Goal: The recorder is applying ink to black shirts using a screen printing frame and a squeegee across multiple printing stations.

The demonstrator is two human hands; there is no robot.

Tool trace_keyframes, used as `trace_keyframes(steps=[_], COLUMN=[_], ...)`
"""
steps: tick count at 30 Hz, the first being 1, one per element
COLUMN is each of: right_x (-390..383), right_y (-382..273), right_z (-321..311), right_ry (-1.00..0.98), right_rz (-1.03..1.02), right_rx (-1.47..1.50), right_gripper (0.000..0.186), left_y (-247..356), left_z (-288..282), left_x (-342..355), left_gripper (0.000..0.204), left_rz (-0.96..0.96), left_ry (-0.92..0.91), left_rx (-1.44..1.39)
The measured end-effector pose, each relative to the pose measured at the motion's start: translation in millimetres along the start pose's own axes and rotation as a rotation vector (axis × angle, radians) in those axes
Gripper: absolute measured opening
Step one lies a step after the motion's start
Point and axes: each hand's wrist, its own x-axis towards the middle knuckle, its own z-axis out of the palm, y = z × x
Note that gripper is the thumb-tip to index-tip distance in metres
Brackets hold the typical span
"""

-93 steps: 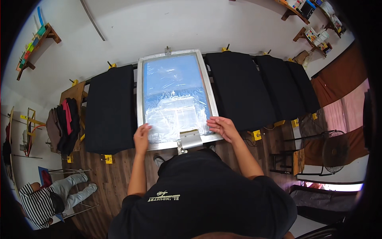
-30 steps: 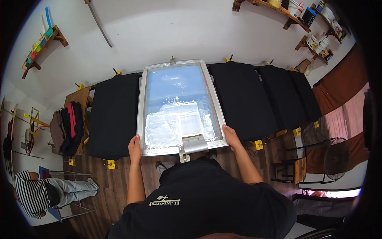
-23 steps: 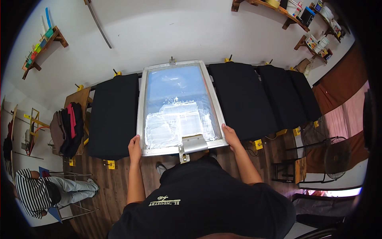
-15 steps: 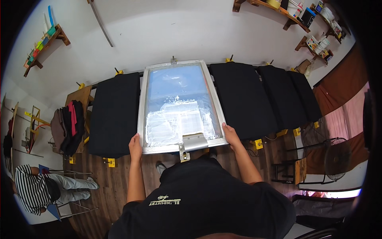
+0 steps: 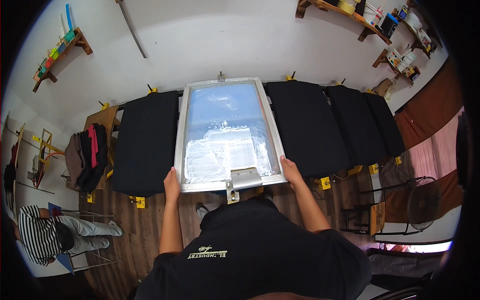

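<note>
Gripping silver-framed screen (image 5: 226, 109): left hand (image 5: 172, 186), right hand (image 5: 292, 171) clamped on opposite sides near front corners. Black panels (image 5: 146, 142) flanking screen.

Most fingers of the left hand (image 5: 171, 186) and the right hand (image 5: 292, 171) were hidden by the framed screen (image 5: 226, 117), part of which lay under a grey metal plate (image 5: 246, 179). The top edge cropped a wooden shelf (image 5: 346, 16); the containers (image 5: 404, 60) farther right were too small to identify.

Screen-printing workshop with framed screen (image 5: 226, 114)
</note>
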Motion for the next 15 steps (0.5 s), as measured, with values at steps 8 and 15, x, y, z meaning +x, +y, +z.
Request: trace_keyframes(steps=[8,15], right_x=[0,-6], right_y=[0,-9], right_z=[-1,-1], right_ry=[0.016,-0.016], right_rz=[0.031,0.173], right_rx=[0.007,0.224], right_gripper=[0.053,0.06], left_y=[-1,4], left_z=[3,4], left_x=[-1,-3], left_gripper=[0.052,0.051], left_rz=[0.003,-0.118], left_ry=[0.018,0.058], left_rx=[0.061,-0.086])
